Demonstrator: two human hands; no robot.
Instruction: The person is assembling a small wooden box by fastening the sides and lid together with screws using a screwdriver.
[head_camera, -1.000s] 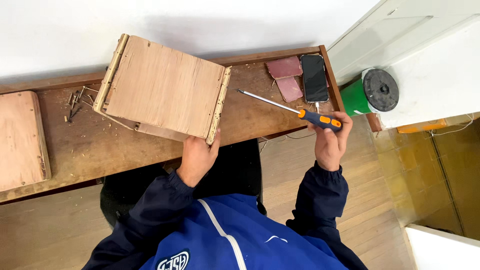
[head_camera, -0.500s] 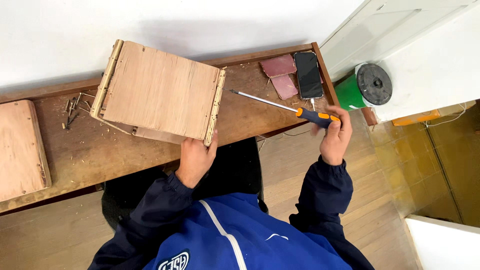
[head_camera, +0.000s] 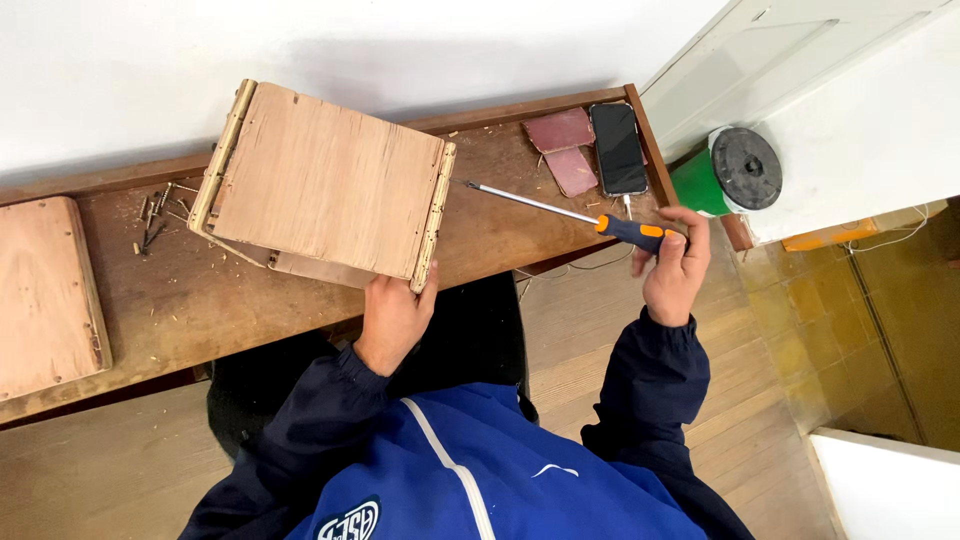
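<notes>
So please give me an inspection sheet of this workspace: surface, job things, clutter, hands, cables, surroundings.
Surface: wooden bench, strewn with shavings.
Job's things: plywood box on the bench; screwdriver with orange and dark handle.
Clutter: loose screws, sandpaper pieces, phone, plywood panel.
Hands: left hand steadies the box's near edge; right hand holds the screwdriver.
Cables: thin cable under the bench edge.
Surroundings: white wall, green spool, wood floor.
</notes>
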